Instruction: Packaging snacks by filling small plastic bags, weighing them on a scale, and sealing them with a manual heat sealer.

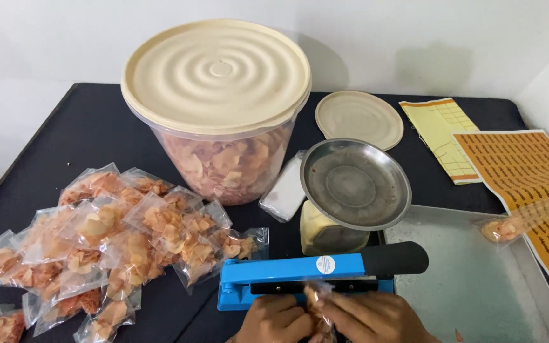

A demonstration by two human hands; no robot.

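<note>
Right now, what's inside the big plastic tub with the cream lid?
The tub holds pale orange chips, seen through its clear wall and piled to roughly half its height. The cream lid covers the top, so the pile's surface and the tub's bottom stay hidden.

Two bare hands at the lower edge of the head view: left hand [274,321], right hand [376,317]. No gloves, no sleeves reaching the wrists, no rings on the fingers in sight. Short, plain nails, unpainted. At the left wrist, right on the frame's bottom edge, a small pale speck, perhaps part of a band, too little showing to tell. Forearms out of view.
</note>
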